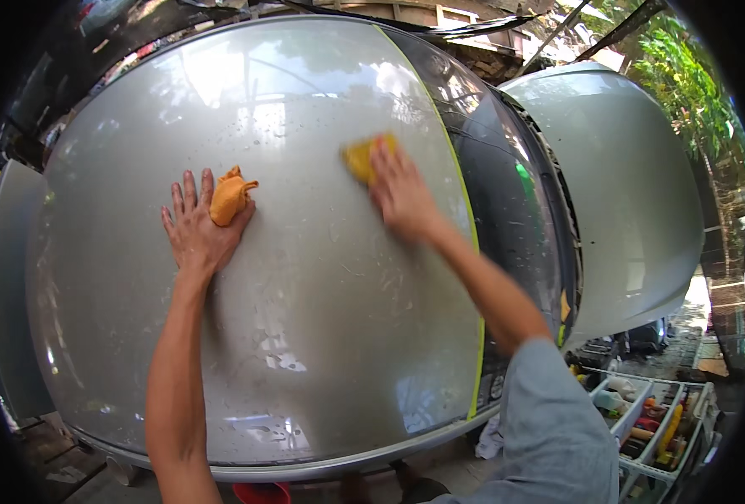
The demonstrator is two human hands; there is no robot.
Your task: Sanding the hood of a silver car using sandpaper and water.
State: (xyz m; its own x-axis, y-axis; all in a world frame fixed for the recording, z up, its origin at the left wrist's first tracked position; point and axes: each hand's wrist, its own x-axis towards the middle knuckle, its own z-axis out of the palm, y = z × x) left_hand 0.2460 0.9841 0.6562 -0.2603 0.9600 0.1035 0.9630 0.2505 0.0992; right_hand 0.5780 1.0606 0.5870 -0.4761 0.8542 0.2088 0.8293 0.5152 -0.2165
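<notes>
A wet silver car roof (305,294) fills the view, with beads and streaks of water on it. My left hand (194,228) lies flat on the roof, fingers spread, with a bunched orange cloth (230,196) tucked under the thumb side. My right hand (399,191) presses a yellow sponge (361,157) against the roof farther right; the hand and sponge look blurred. A yellow-green tape line (461,210) runs along the roof's right edge beside the dark windscreen (507,193).
The silver bonnet (624,185) lies beyond the windscreen at right. A white rack (654,420) holding several tools and bottles stands on the ground at lower right. Green foliage (683,76) shows at upper right, wooden boards at lower left.
</notes>
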